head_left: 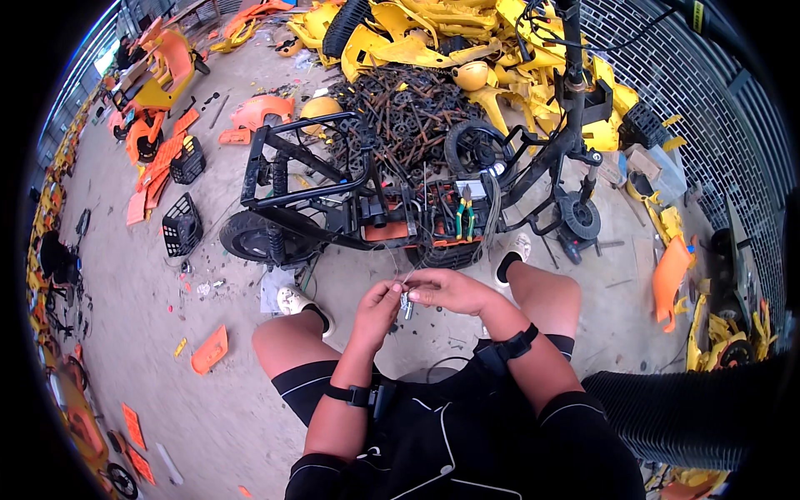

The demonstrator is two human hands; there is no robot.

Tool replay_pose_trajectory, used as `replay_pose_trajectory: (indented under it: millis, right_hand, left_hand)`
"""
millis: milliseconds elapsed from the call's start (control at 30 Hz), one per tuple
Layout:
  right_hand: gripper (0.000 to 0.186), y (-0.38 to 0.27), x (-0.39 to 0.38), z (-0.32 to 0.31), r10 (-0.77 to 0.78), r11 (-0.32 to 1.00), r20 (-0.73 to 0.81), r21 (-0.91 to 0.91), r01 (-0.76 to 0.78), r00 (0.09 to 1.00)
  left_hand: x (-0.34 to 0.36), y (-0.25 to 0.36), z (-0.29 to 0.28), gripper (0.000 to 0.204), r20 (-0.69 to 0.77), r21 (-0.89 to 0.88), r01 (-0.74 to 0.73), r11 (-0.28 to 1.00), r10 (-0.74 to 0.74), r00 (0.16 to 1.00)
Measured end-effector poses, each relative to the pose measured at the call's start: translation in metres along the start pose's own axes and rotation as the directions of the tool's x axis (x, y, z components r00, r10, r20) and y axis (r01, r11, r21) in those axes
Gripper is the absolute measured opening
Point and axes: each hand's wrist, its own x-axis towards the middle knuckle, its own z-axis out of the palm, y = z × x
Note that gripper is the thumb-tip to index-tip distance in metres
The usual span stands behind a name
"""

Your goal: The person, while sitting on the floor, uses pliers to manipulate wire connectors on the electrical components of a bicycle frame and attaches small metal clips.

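My left hand (380, 310) and my right hand (451, 292) meet in front of me, between my knees. Both are closed in a pinch around thin wire strands and a small silvery metal piece (407, 306), whose exact kind is too small to make out. From the fingers, thin wires (398, 260) run up toward a bare black scooter frame (308, 200) lying just beyond. Pliers (464, 218) with green and yellow handles rest on the frame's middle section, beyond my right hand.
Behind the frame lies a heap of rusty metal parts (404, 117), with yellow plastic panels (417, 42) piled further back. Black crates (181, 223) and orange panels (210, 349) are scattered on the left. A black ribbed object (675, 408) stands close at my right.
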Motion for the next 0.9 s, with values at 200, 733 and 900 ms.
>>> replay_pose_trajectory:
  millis: [200,733,900]
  right_hand:
    - [0.029,0.001,-0.007,0.021,-0.039,0.998,-0.284,0.044,0.054,0.958]
    - [0.018,0.052,-0.051,0.011,0.016,0.888,-0.585,0.382,0.258,0.811]
    - [0.019,0.055,-0.055,0.013,-0.018,0.896,-0.573,0.355,0.267,0.820]
  left_hand:
    - [-0.013,0.001,0.005,0.023,0.033,0.030,0.005,1.000,-0.006,0.999]
    - [-0.026,-0.020,0.007,0.031,0.028,0.112,0.136,0.984,-0.140,0.990]
    - [-0.033,-0.018,0.018,0.028,0.039,0.028,0.179,0.984,-0.180,0.983]
